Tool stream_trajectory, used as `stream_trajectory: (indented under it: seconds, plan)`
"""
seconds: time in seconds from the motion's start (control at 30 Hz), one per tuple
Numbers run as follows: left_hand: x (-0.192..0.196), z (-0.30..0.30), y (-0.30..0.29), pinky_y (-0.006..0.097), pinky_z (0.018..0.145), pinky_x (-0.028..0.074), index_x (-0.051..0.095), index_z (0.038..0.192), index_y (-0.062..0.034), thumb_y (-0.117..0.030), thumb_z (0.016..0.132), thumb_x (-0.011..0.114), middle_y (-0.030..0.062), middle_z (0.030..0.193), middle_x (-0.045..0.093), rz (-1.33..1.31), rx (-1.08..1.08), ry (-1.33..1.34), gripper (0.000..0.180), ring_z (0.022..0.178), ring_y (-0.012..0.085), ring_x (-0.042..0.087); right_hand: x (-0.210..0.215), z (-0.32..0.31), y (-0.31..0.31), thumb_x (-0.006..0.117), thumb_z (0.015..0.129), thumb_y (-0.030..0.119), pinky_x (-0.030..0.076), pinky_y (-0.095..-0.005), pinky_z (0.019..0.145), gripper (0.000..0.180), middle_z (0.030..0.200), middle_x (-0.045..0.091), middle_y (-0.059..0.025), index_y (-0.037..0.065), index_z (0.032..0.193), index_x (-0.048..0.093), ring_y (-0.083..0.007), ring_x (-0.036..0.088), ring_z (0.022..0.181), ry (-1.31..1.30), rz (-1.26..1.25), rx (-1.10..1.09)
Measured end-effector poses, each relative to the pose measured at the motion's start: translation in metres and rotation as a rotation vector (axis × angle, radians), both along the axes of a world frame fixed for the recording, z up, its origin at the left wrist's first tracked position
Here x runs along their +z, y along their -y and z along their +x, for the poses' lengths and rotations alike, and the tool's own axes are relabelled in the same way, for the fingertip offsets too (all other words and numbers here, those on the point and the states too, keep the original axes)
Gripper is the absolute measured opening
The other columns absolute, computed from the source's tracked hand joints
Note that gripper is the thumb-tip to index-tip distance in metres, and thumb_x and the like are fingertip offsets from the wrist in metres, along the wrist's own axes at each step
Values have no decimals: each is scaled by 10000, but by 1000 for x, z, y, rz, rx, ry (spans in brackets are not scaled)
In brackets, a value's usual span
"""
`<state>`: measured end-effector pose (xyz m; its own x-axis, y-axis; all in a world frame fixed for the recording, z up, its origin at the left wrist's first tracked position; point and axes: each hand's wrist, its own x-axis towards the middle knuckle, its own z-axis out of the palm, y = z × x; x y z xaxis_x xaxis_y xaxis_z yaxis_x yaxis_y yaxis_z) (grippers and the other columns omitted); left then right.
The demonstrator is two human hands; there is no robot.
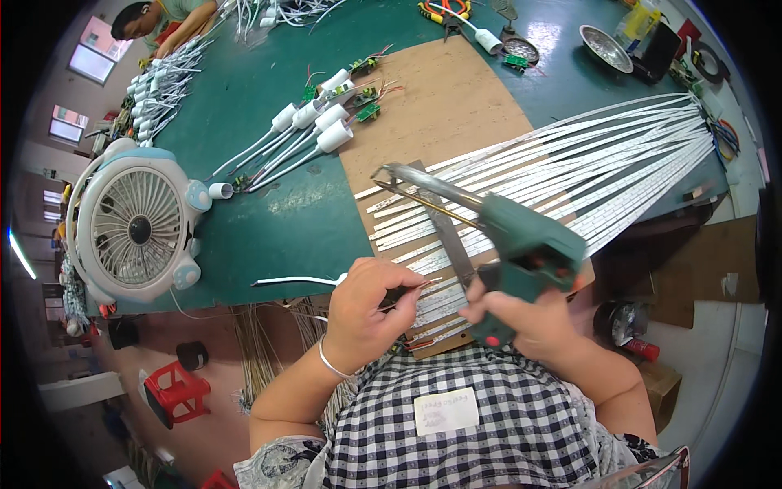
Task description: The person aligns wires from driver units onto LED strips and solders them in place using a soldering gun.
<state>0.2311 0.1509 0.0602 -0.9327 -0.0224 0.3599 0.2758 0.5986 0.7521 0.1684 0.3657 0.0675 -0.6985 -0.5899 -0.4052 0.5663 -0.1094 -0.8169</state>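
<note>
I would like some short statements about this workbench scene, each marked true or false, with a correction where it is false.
1. The right hand holds a green soldering gun. True.
2. The left hand rests on the white fan. False: it pinches thin wires at the near ends of the white strips, apart from the fan.
3. The strips lie fanned out over a brown board. True.
4. The table top is red. False: it is dark green.
5. The red stool stands on the table. False: it stands on the floor, lower left.
</note>
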Motion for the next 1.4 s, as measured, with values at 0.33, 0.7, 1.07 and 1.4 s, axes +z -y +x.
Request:
stream_trajectory:
  seconds: [0.33,0.7,1.07,1.4]
  plan:
    - [0,11,-11,327,734,470,636,890,-53,-14,731,680,54,824,658,321,17,232,170,760,232,608,-7,16,28,684,829,123,487,-251,773,268,1020,639,-40,31,1068,602,-88,588,903,-103,146,34]
    - [7,13,-11,340,741,461,650,852,-77,-57,721,713,66,816,665,202,-76,259,146,746,244,606,0,12,25,678,838,174,485,-253,772,226,920,660,-24,37,1011,630,-80,601,863,-205,200,88]
    - [9,12,-7,278,650,463,665,830,-41,-74,772,701,62,810,680,103,-38,302,76,728,175,611,-12,11,21,672,828,176,481,-254,669,185,770,632,-26,31,937,636,-80,586,709,-264,123,-77]
    - [5,12,-8,279,661,474,662,832,-29,-58,769,691,65,816,681,119,-37,248,75,733,177,615,-1,14,21,677,826,79,489,-251,703,190,893,621,-37,3,975,588,-102,597,809,-124,193,65]
